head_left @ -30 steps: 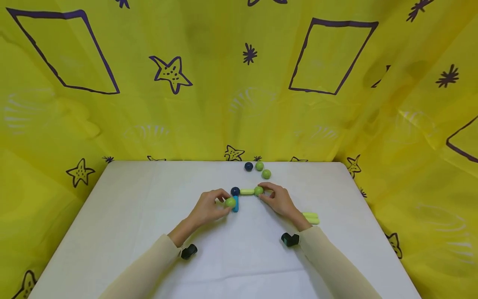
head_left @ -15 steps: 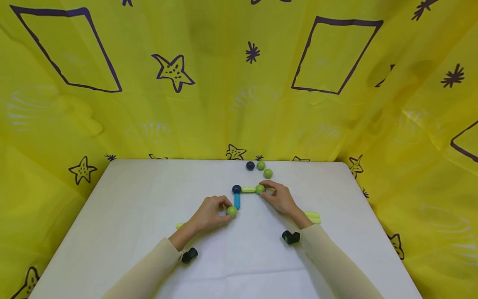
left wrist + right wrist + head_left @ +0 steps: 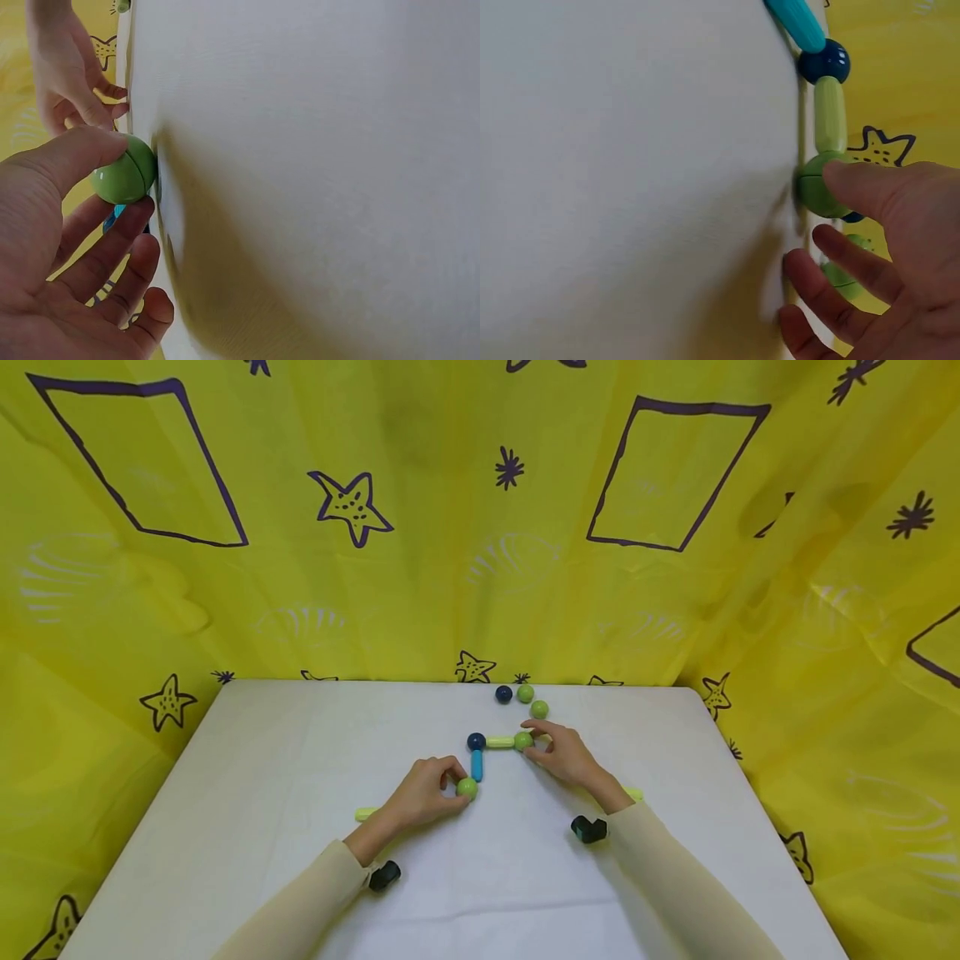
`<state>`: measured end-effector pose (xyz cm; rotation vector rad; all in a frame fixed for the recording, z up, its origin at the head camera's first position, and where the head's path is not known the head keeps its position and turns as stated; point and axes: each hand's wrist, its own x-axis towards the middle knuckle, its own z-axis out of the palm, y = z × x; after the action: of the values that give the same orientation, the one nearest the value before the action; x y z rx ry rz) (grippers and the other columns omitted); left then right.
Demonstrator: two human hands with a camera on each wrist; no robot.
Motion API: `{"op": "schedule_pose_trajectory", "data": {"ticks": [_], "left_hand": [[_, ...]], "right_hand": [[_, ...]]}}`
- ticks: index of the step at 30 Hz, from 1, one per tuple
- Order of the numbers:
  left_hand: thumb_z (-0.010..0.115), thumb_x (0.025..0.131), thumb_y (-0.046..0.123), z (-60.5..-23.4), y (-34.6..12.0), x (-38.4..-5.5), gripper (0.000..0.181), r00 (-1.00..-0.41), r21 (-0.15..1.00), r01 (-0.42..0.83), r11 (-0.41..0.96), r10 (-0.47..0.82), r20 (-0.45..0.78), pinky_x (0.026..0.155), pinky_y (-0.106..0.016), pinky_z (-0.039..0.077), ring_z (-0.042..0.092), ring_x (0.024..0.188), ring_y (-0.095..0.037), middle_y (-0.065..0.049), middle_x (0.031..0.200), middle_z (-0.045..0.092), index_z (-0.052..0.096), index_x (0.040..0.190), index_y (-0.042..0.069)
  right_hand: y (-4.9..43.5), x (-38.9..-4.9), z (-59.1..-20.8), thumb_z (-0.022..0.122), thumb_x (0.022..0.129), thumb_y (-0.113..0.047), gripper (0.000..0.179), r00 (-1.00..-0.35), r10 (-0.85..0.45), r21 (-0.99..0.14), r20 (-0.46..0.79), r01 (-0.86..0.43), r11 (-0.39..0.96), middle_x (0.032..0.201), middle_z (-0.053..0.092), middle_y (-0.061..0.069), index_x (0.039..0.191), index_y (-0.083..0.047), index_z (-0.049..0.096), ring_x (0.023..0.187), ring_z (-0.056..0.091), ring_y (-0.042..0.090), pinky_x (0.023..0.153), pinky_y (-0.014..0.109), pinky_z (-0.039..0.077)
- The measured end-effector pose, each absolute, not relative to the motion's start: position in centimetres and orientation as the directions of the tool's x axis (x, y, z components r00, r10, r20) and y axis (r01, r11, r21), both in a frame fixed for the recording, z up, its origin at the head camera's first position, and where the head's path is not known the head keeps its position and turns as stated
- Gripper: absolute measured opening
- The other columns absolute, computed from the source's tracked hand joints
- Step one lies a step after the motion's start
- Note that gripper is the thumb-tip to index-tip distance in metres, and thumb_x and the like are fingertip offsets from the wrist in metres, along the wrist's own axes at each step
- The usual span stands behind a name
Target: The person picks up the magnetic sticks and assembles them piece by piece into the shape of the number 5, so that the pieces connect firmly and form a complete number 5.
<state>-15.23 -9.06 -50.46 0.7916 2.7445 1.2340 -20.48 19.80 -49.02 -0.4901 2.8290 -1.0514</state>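
My left hand [image 3: 427, 792] pinches a green ball [image 3: 467, 789] between thumb and fingers, close to the near end of a blue stick [image 3: 477, 766]. At that stick's far end sits a dark blue ball [image 3: 476, 741]. From it a pale yellow-green stick [image 3: 830, 112] runs right to another green ball [image 3: 819, 186]. My right hand [image 3: 564, 753] has its thumb and index finger round this second ball, thumb on its surface, while the other fingers stand apart from it in the right wrist view. Together the joined pieces form a corner on the table.
Behind the right hand lie a loose dark blue ball [image 3: 504, 694] and two green balls [image 3: 525, 693]. A yellow-green stick [image 3: 366, 814] shows beside the left wrist, and another stick end [image 3: 634, 794] beyond the right forearm. A yellow patterned curtain [image 3: 420, 593] surrounds the white table [image 3: 300, 735].
My left hand has drawn its green ball toward me, from beside the blue stick to its near end. The right hand stays at its ball, the index finger slightly higher.
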Motion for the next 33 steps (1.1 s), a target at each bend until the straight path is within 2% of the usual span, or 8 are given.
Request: {"op": "schedule_pose_trajectory", "data": {"ticks": [8, 14, 18, 21, 28, 33], "left_hand": [[0.084, 0.080, 0.018, -50.5, -9.2, -14.9, 0.020, -0.885, 0.707, 0.409, 0.577, 0.438, 0.155, 0.064, -0.028, 0.037, 0.047, 0.069, -0.012, -0.005, 0.073, 0.060, 0.072, 0.096, 0.017], [0.084, 0.080, 0.019, -50.5, -9.3, -14.8, 0.021, -0.884, 0.704, 0.417, 0.575, 0.437, 0.166, 0.065, -0.028, 0.038, 0.048, 0.071, -0.013, -0.002, 0.077, 0.063, 0.072, 0.098, 0.017], [0.084, 0.082, 0.017, -50.6, -9.4, -14.8, 0.026, -0.872, 0.713, 0.434, 0.550, 0.456, 0.178, 0.070, -0.028, 0.042, 0.053, 0.076, -0.016, 0.004, 0.090, 0.070, 0.074, 0.106, 0.014], [0.084, 0.082, 0.012, -50.6, -9.5, -14.8, 0.029, -0.858, 0.718, 0.454, 0.528, 0.476, 0.193, 0.072, -0.028, 0.043, 0.056, 0.079, -0.019, 0.005, 0.095, 0.072, 0.075, 0.110, 0.012], [0.084, 0.082, 0.011, -50.6, -9.9, -14.8, 0.024, -0.851, 0.717, 0.467, 0.518, 0.483, 0.205, 0.072, -0.027, 0.044, 0.058, 0.079, -0.021, 0.006, 0.091, 0.069, 0.074, 0.104, 0.013], [0.085, 0.082, 0.012, -50.5, -10.1, -14.7, 0.022, -0.852, 0.722, 0.465, 0.513, 0.480, 0.207, 0.072, -0.028, 0.043, 0.058, 0.078, -0.024, 0.005, 0.090, 0.070, 0.073, 0.101, 0.014]], "right_hand": [[18.9, -21.1, -46.4, 0.074, 0.093, -0.014, 0.050, -0.915, -0.394, -0.586, 0.085, -0.366, 0.723, 0.120, 0.063, 0.022, 0.141, -0.009, 0.060, 0.082, 0.059, 0.022, 0.074, 0.039, 0.051], [17.8, -21.1, -44.5, 0.074, 0.094, -0.009, 0.051, -0.859, -0.506, -0.575, 0.079, -0.454, 0.681, 0.112, 0.063, 0.020, 0.142, -0.007, 0.058, 0.080, 0.061, 0.021, 0.074, 0.037, 0.053], [16.9, -21.0, -43.6, 0.073, 0.095, -0.008, 0.048, -0.807, -0.590, -0.602, 0.024, -0.483, 0.636, 0.107, 0.065, 0.017, 0.141, -0.005, 0.058, 0.078, 0.062, 0.023, 0.073, 0.034, 0.052], [16.4, -21.0, -43.3, 0.071, 0.097, -0.009, 0.047, -0.759, -0.651, -0.618, -0.019, -0.503, 0.604, 0.108, 0.068, 0.017, 0.141, -0.005, 0.057, 0.081, 0.063, 0.025, 0.075, 0.033, 0.052], [15.0, -21.3, -43.6, 0.071, 0.098, -0.010, 0.043, -0.707, -0.695, -0.650, -0.135, -0.466, 0.600, 0.112, 0.071, 0.013, 0.139, -0.010, 0.060, 0.093, 0.066, 0.023, 0.083, 0.034, 0.053], [14.2, -21.8, -44.5, 0.071, 0.096, -0.008, 0.039, -0.682, -0.702, -0.666, -0.203, -0.430, 0.610, 0.107, 0.073, 0.009, 0.134, -0.010, 0.064, 0.089, 0.065, 0.018, 0.079, 0.030, 0.052]]}}
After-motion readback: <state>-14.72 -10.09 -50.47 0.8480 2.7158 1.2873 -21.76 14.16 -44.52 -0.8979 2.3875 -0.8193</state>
